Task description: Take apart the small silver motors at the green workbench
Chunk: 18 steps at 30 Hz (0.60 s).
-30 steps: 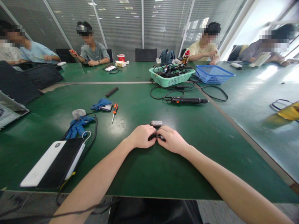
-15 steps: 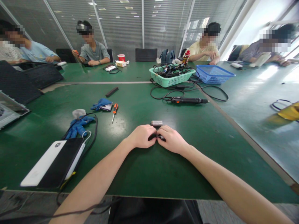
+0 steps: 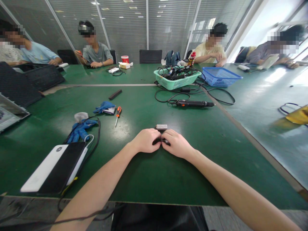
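Observation:
My left hand and my right hand meet at the middle of the green table, fingertips together. Fingers of the right hand are closed round a small dark part with a shiny metal end; its kind is mostly hidden. The left hand is curled, and its fingers cover whatever they hold. Just beyond both hands a silvery metal cylinder lies on its side.
Left of my arms lie a black-and-white phone-like device, blue gloves and an orange-handled screwdriver. Farther off are a black electric screwdriver, a green basket of cables and a blue basket. Several people sit around the table.

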Tool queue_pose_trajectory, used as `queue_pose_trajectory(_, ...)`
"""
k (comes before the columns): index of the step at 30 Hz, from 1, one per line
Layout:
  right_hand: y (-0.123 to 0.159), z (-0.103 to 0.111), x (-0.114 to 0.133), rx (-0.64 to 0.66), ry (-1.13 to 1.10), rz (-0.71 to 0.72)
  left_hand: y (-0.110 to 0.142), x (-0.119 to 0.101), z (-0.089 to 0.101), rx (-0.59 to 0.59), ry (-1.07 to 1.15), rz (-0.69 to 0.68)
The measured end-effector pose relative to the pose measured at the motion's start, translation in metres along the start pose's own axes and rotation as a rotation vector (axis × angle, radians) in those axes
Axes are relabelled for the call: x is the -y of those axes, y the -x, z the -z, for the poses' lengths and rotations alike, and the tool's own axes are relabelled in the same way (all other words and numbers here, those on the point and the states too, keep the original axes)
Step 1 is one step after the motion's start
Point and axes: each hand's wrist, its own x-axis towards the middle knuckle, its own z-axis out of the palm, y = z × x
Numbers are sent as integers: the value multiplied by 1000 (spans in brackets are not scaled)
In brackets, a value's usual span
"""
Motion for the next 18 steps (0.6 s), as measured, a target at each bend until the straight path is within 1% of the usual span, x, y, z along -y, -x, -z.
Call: queue_pose_trajectory(18,-1,3,1,-2,-10,14,1,-1,1,-4,2,4)
